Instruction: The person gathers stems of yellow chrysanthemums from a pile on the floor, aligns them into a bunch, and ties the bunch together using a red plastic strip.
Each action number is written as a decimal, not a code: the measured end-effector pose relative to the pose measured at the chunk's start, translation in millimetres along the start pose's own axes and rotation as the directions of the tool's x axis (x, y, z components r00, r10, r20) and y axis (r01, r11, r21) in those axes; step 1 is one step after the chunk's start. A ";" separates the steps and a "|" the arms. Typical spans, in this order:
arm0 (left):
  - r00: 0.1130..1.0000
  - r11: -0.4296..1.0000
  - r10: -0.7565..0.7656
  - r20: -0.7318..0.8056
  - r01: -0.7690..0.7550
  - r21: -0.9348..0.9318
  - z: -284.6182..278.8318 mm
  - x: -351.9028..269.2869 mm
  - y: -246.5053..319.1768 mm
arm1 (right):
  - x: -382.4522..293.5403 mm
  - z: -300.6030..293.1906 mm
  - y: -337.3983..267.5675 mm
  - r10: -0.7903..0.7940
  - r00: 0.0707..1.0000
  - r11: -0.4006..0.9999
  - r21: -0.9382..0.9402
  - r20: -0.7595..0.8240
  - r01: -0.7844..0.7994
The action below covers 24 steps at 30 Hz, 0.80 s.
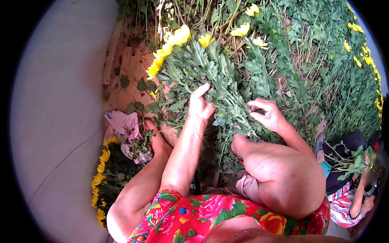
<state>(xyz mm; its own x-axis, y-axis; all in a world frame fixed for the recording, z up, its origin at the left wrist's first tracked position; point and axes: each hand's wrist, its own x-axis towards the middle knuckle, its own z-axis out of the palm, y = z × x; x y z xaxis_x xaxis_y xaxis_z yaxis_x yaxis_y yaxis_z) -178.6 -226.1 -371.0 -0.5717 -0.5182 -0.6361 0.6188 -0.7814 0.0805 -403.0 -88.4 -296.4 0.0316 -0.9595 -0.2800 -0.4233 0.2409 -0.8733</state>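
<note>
A bunch of yellow chrysanthemums (222, 79) lies slantwise in front of me, its flower heads up to the left and its leafy stems down to the right. My left hand (202, 103) is closed around the stems from the left side, thumb on top. Beside the lower stems, my right hand (267, 114) has its fingers curled with the tips at the edge of the leaves. Whether those fingertips grip a stem is not plain. One flower head (206, 40) sits slightly apart from the row of heads.
Cut chrysanthemum stems (319, 76) are heaped ahead and to the right. A finished-looking row of yellow flowers (101, 176) lies by my left leg, near a pink cloth (124, 124). A pale wall (60, 91) stands left. Another person (349, 188) sits at right with leafy stems.
</note>
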 end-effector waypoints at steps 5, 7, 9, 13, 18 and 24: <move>1.000 0.999 -0.002 -0.013 0.003 0.033 -7.7 -3.0 1.7 | 30.3 -15.9 -13.5 -0.191 0.980 0.973 -0.138 -0.049 0.183; 0.998 0.999 -0.036 0.043 0.035 0.032 -6.3 -2.5 -0.7 | 48.6 -22.9 -24.7 -0.014 0.980 0.997 -0.075 -0.196 -0.001; 0.993 0.996 -0.071 0.097 0.066 0.056 -2.9 -2.2 -2.3 | 77.8 -12.0 -35.6 -0.027 0.944 0.993 0.104 -0.328 0.064; 0.988 0.990 -0.075 0.136 0.058 0.125 6.0 -3.8 -4.0 | 125.1 -12.1 -37.9 0.016 0.977 0.992 0.129 -0.214 0.012; 0.993 0.999 -0.041 0.112 0.040 0.006 10.5 -6.3 -5.5 | 126.3 -4.9 -17.1 0.223 0.964 0.658 0.752 -0.144 -0.040; 0.979 0.996 -0.080 0.188 0.083 -0.012 10.3 -9.1 -1.9 | 123.2 11.8 -19.2 0.203 0.965 0.752 0.658 -0.167 -0.045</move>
<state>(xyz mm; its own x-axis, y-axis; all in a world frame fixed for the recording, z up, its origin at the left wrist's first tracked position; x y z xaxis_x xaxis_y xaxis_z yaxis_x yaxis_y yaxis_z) -180.1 -223.5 -357.4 -0.7105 -0.5104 -0.4845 0.5751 -0.8178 0.0182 -380.3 -209.5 -318.8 -0.2064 -0.9012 -0.3811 0.2760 0.3201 -0.9063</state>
